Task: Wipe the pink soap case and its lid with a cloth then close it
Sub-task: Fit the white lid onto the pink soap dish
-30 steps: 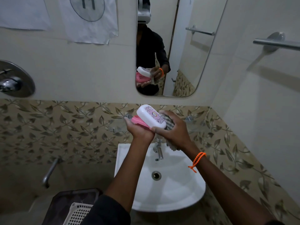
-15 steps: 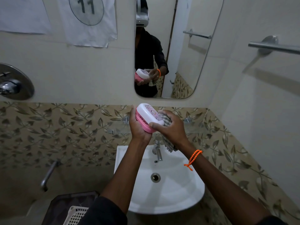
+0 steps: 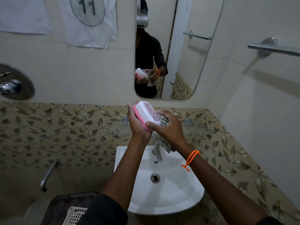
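The pink soap case [image 3: 140, 117] is held up in front of the tiled wall above the sink, with its white patterned lid [image 3: 146, 111] sitting on top of it. My left hand [image 3: 138, 125] cups the case from below and behind. My right hand [image 3: 168, 127] grips the near right end of the lid with thumb and fingers, and a checked cloth [image 3: 164, 120] is bunched under its fingers. The tail of the cloth [image 3: 166, 146] hangs below my right wrist.
A white sink [image 3: 178, 192] with a chrome tap [image 3: 157, 151] lies directly below my hands. A mirror [image 3: 186, 46] hangs on the wall above. A towel rail [image 3: 274, 49] juts from the right wall. A dark bin with a white basket [image 3: 73, 215] stands at the lower left.
The lid came down from a tilted, lifted position onto the pink case. Both hands rose slightly toward the wall, still holding case, lid and cloth.
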